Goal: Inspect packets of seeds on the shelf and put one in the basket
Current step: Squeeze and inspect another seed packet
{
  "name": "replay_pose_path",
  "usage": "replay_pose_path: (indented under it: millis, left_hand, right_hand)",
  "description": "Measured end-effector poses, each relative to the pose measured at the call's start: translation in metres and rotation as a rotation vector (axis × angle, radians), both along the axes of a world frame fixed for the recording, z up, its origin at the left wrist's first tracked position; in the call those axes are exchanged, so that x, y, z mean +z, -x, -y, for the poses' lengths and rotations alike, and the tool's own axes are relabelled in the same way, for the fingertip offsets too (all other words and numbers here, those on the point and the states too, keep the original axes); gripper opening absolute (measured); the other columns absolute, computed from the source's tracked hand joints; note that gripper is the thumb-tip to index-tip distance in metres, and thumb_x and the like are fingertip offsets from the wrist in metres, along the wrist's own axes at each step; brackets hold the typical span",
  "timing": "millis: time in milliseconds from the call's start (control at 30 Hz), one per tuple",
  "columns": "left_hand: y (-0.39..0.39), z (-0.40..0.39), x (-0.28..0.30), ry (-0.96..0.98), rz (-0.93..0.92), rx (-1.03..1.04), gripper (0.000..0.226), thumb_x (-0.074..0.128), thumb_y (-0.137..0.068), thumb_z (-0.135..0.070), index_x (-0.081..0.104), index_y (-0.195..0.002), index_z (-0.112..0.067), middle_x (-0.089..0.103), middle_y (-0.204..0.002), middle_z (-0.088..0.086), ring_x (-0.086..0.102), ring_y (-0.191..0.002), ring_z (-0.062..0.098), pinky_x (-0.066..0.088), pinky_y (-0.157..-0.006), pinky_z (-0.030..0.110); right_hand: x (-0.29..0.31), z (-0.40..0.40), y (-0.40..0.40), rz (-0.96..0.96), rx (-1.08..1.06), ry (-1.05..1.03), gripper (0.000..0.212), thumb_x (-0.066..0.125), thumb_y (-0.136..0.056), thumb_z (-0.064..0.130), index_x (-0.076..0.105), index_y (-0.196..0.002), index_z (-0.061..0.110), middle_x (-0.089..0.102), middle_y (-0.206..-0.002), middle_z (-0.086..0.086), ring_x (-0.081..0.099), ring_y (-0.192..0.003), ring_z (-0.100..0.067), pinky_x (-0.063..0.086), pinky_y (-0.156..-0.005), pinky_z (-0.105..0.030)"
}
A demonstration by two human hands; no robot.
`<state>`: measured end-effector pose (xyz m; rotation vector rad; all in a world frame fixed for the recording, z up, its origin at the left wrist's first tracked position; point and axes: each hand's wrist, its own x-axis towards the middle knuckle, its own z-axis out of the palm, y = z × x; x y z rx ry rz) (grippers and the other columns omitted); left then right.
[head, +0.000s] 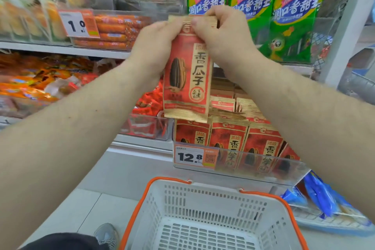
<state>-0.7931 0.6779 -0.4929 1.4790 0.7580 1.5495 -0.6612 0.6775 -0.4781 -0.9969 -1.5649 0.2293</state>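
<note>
1. The packet [187, 71] hangs upright in the air, in front of the shelf [65, 48] and above the basket [205, 217].
2. The left hand [156, 44] grips the packet at its upper left corner; the fingers are curled round the left edge, behind the packet, and the thumb lies on the front.
3. The right hand [225, 30] pinches the top seal from the right — its thumb presses on the front near the middle of the top edge and the other fingers are curled over the top.
4. Both hands sit at the top; the lower part of the packet is free and touches nothing.
5. Just behind and below the packet stands a row of the same packets [239, 144] in a clear bin, with a price tag [189, 157] reading 12.8 on its front wall.
6. The basket is on the floor, near the shelf base, its orange rim open upward — between the packet's lower edge and the rim there is open room.
7. Green bags [253, 2] hang to the upper right, well apart from the basket.
</note>
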Motion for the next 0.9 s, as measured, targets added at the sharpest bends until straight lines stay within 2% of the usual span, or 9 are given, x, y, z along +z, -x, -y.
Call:
replay_pose_path:
  millis: [100, 167, 267, 400, 500, 600, 700, 833, 900]
  left_hand:
    - [0.014, 0.014, -0.037, 0.115, 0.091, -0.044, 0.026, 0.049, -0.101, -0.02, 0.072, -0.099, -0.009, 0.075, -0.094, 0.012, 0.071, -0.084, 0.023, 0.057, -0.085, 0.044]
    - [0.02, 0.027, -0.06, 0.226, 0.16, -0.034, 0.031, 0.043, -0.105, -0.021, 0.066, -0.113, -0.001, 0.072, -0.1, 0.021, 0.069, -0.087, 0.03, 0.056, -0.086, 0.05]
    - [0.025, 0.048, -0.086, 0.26, 0.168, -0.016, 0.03, 0.042, -0.106, -0.022, 0.066, -0.113, -0.004, 0.071, -0.1, 0.02, 0.069, -0.085, 0.03, 0.058, -0.077, 0.046]
    - [0.026, 0.07, -0.108, 0.289, 0.15, -0.033, 0.031, 0.043, -0.106, -0.024, 0.068, -0.111, -0.006, 0.073, -0.101, 0.019, 0.071, -0.084, 0.029, 0.059, -0.072, 0.04]
    - [0.027, 0.08, -0.123, 0.291, 0.141, -0.028, 0.027, 0.046, -0.105, -0.023, 0.069, -0.101, -0.009, 0.074, -0.094, 0.016, 0.071, -0.081, 0.026, 0.059, -0.071, 0.038]
    - [0.025, 0.086, -0.136, 0.323, 0.148, -0.035, 0.027, 0.046, -0.104, -0.022, 0.066, -0.105, -0.004, 0.072, -0.094, 0.018, 0.07, -0.08, 0.026, 0.06, -0.071, 0.036]
    - [0.021, 0.094, -0.147, 0.436, 0.191, -0.081, 0.031, 0.044, -0.105, -0.024, 0.065, -0.108, -0.002, 0.073, -0.093, 0.015, 0.071, -0.078, 0.023, 0.06, -0.068, 0.033]
    - [0.02, 0.098, -0.155, 0.579, 0.192, -0.157, 0.039, 0.038, -0.107, -0.032, 0.066, -0.116, -0.006, 0.074, -0.105, 0.016, 0.073, -0.09, 0.027, 0.06, -0.08, 0.039]
    - [0.019, 0.1, -0.157, 0.625, 0.198, -0.16, 0.041, 0.038, -0.107, -0.034, 0.067, -0.115, -0.006, 0.074, -0.105, 0.016, 0.073, -0.09, 0.027, 0.061, -0.079, 0.039]
  right_hand:
    - [-0.027, 0.011, 0.014, 0.041, 0.068, 0.118, 0.027, 0.068, -0.083, 0.027, 0.051, -0.063, 0.024, 0.051, -0.061, 0.007, 0.05, -0.064, -0.013, 0.044, -0.062, -0.03]
    - [-0.047, 0.021, 0.019, 0.042, 0.1, 0.212, 0.029, 0.07, -0.089, 0.021, 0.053, -0.065, 0.024, 0.057, -0.065, 0.003, 0.056, -0.065, -0.015, 0.051, -0.066, -0.034]
    - [-0.076, 0.04, 0.027, -0.036, 0.129, 0.296, 0.021, 0.07, -0.089, 0.023, 0.058, -0.072, 0.024, 0.064, -0.07, 0.001, 0.066, -0.069, -0.022, 0.057, -0.071, -0.045]
    - [-0.105, 0.063, 0.031, -0.149, 0.14, 0.385, 0.016, 0.072, -0.088, 0.027, 0.059, -0.082, 0.021, 0.069, -0.075, -0.002, 0.068, -0.069, -0.017, 0.058, -0.066, -0.038]
    - [-0.123, 0.075, 0.03, -0.248, 0.148, 0.459, 0.016, 0.073, -0.087, 0.031, 0.065, -0.081, 0.018, 0.074, -0.08, -0.009, 0.072, -0.074, -0.026, 0.061, -0.069, -0.046]
    - [-0.14, 0.085, 0.024, -0.352, 0.2, 0.561, 0.028, 0.065, -0.094, 0.031, 0.069, -0.081, 0.006, 0.074, -0.078, -0.012, 0.071, -0.067, -0.022, 0.058, -0.065, -0.039]
    - [-0.156, 0.089, 0.017, -0.311, 0.215, 0.625, 0.047, 0.052, -0.1, 0.036, 0.068, -0.089, -0.006, 0.073, -0.083, -0.022, 0.071, -0.072, -0.033, 0.058, -0.071, -0.046]
    - [-0.169, 0.09, 0.009, -0.34, 0.248, 0.735, 0.055, 0.044, -0.103, 0.04, 0.067, -0.093, -0.009, 0.073, -0.083, -0.021, 0.072, -0.077, -0.033, 0.057, -0.077, -0.042]
    - [-0.173, 0.091, 0.006, -0.361, 0.257, 0.78, 0.055, 0.044, -0.103, 0.04, 0.066, -0.097, -0.01, 0.074, -0.087, -0.021, 0.073, -0.082, -0.033, 0.056, -0.083, -0.043]
